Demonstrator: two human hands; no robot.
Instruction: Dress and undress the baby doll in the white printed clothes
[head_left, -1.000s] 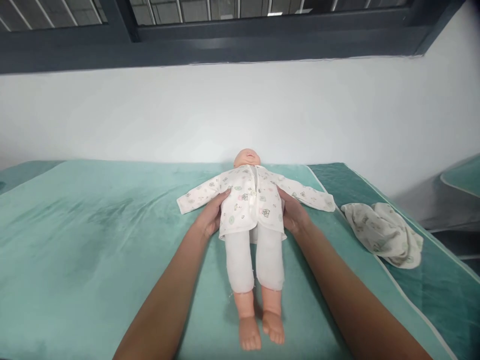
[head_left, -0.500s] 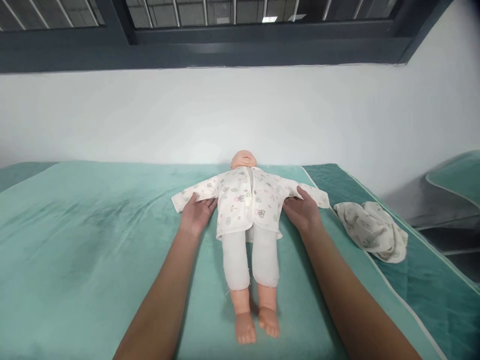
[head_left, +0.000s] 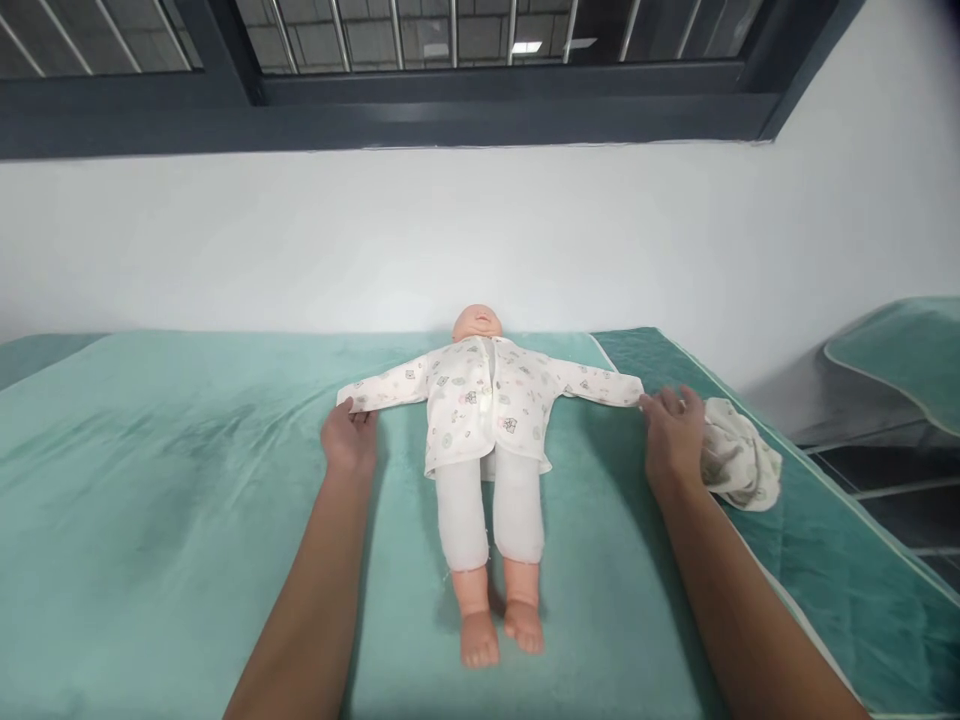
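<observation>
A baby doll [head_left: 477, 322] lies on its back with its head toward the wall and its bare feet toward me. It wears a white printed baby shirt [head_left: 457, 400] whose two sleeves stretch out sideways. My left hand [head_left: 350, 437] pinches the cuff of the sleeve on the left. Over on the right, my right hand [head_left: 673, 435] has its fingers closed at the end of the other sleeve. The doll's hands do not show; the cuffs cover them. White cloth covers the legs down to the shins.
A crumpled printed cloth [head_left: 741, 457] lies just beyond my right hand. The green bed cover [head_left: 187, 520] spreads under the doll, with a darker strip along the right. A white wall [head_left: 300, 240] and a barred window [head_left: 450, 90] stand behind.
Both hands have moved outward from beside the doll's body to the sleeve ends and closed on the cuffs. The sleeves now stretch straighter. The view has shifted slightly.
</observation>
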